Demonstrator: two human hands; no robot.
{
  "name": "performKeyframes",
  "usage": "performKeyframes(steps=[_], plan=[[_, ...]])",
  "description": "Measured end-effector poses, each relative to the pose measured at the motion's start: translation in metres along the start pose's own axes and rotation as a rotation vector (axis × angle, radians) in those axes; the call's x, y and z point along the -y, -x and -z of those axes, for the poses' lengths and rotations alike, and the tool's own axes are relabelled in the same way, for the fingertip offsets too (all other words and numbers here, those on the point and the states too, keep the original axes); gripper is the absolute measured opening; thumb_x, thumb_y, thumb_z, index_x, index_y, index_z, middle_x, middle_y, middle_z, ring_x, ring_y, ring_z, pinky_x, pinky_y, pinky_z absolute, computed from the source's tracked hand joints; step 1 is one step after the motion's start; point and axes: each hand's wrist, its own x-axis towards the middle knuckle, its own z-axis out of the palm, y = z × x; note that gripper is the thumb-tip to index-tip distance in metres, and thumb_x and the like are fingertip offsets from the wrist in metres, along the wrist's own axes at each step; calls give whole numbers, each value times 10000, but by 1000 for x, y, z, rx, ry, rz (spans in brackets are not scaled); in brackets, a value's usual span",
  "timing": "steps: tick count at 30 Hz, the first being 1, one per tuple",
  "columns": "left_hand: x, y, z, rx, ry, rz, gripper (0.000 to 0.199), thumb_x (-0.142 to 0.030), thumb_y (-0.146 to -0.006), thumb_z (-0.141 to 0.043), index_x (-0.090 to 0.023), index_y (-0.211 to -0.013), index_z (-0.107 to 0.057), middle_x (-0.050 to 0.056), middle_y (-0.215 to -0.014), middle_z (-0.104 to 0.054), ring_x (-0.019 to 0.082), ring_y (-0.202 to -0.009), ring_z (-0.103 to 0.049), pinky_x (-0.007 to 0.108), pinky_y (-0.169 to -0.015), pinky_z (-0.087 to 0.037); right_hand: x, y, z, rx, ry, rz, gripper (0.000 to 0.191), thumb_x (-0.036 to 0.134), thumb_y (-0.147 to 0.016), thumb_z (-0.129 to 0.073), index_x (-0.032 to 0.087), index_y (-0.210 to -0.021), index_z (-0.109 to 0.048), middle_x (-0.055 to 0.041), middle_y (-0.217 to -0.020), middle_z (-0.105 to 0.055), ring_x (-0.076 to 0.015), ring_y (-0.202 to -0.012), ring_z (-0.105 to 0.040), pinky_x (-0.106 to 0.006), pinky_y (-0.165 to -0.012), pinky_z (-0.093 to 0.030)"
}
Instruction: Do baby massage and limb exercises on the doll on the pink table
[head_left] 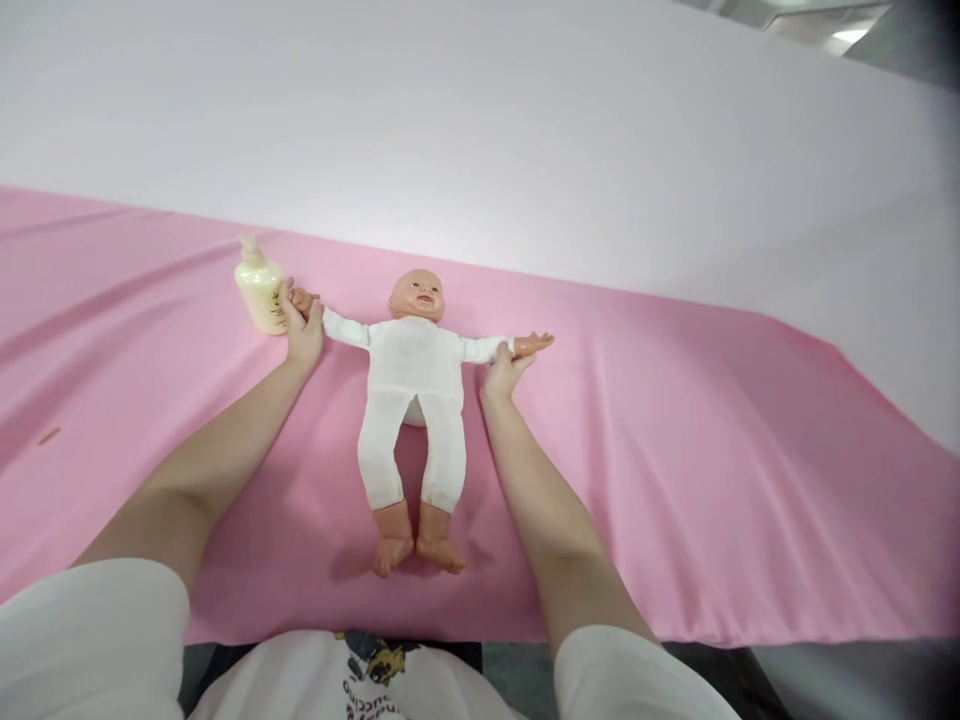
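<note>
A baby doll point(416, 360) with a white cloth body lies face up on the pink cloth, its arms stretched out sideways and its bare feet toward me. My left hand point(303, 328) is closed around the doll's hand and wrist on the left side. Just beyond those fingers stands a pump bottle point(262, 290) of pale yellow liquid. My right hand point(506, 374) grips the doll's other arm near the wrist, and the doll's open fingers stick out past it.
Pink cloth point(675, 450) with soft folds covers the near part of the table, and a white surface point(450, 130) lies behind it. A small brownish strip point(49, 436) is at the far left.
</note>
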Motion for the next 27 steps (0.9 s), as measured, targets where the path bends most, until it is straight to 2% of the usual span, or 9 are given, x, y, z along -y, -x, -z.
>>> performKeyframes(steps=[3, 6, 10, 13, 17, 21, 24, 27], plan=[[-16, 8, -5, 91, -25, -67, 766, -647, -988, -549, -300, -1585, -219, 167, -1460, -519, 270, -1341, -597, 512, -1199, -435, 11, 8, -3, 151, 52, 185, 860, 374, -940, -500, 246, -1650, -33, -134, -1746, -146, -253, -1652, -180, -601, -1331, -178], [-32, 16, -11, 272, -82, -135, 756, -585, -1018, -515, -264, -1619, -188, 199, -1540, -487, 280, -1367, -575, 508, -1177, -454, 17, 18, -7, 337, 132, 270, 735, 317, -961, -485, 263, -1640, -209, -124, -1688, -326, -264, -1596, -322, -575, -1317, -256], [-53, 25, -20, 529, -309, -234, 588, -405, -1043, -448, -187, -1584, -372, 194, -1536, -536, 308, -1394, -542, 533, -1189, -421, 17, 21, -12, 633, 274, 422, 569, 160, -923, -430, 285, -1462, -563, -93, -1438, -615, -260, -1407, -534, -547, -1260, -365], [-67, 33, -27, 700, -486, -313, 510, -315, -1033, -406, -213, -1519, -526, 143, -1551, -555, 344, -1414, -508, 573, -1185, -390, 18, 19, -14, 758, 331, 476, 604, 97, -869, -429, 301, -1397, -638, -74, -1383, -649, -260, -1354, -558, -551, -1237, -384], [-75, 40, -33, 791, -563, -391, 529, -243, -1024, -376, -279, -1520, -556, 82, -1585, -537, 345, -1412, -497, 571, -1175, -382, 24, 18, -11, 815, 353, 477, 586, 154, -872, -504, 297, -1428, -621, -84, -1387, -633, -289, -1345, -545, -580, -1222, -378], [-69, 40, -32, 776, -488, -402, 529, -298, -1042, -382, -220, -1549, -509, 133, -1585, -521, 345, -1427, -494, 569, -1200, -378, 27, 21, -11, 776, 366, 438, 459, 345, -935, -596, 273, -1387, -636, -109, -1321, -658, -309, -1288, -569, -591, -1202, -389], [-56, 38, -30, 699, -399, -295, 632, -392, -1029, -459, -162, -1610, -373, 204, -1607, -457, 366, -1486, -432, 596, -1239, -336, 26, 25, -12, 664, 306, 371, 474, 439, -948, -613, 235, -1376, -604, -139, -1345, -657, -307, -1297, -575, -583, -1211, -392], [-39, 37, -28, 588, -275, -127, 910, -553, -963, -597, -143, -1657, -175, 258, -1652, -341, 393, -1539, -354, 612, -1262, -299, 23, 26, -11, 568, 182, 250, 590, 477, -966, -595, 220, -1481, -464, -164, -1518, -546, -280, -1429, -508, -556, -1263, -353]])
